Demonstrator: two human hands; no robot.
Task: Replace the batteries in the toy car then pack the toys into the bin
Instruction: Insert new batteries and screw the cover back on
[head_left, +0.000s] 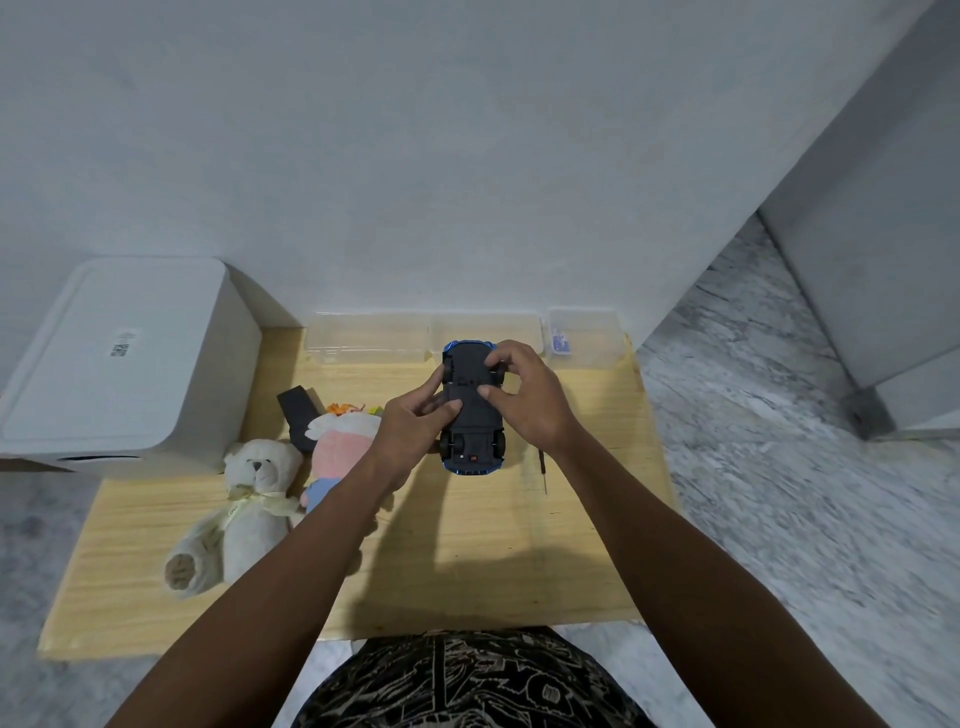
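A pale wooden tabletop (467, 545) stands against a grey-white wall (415, 156), with marble floor (779, 389) at 3 o'clock. Both hands hold the car (470, 415) belly-up above the middle: the left hand (410, 431) has a curled grip on its side, the right hand (524, 400) pinches the underside. Clear boxes (374, 338) line 12 o'clock, a white bin (130, 364) sits at 10, a bear (244, 509) and pink doll (337, 447) at 9. A thin tool (543, 467) lies beside the right wrist.
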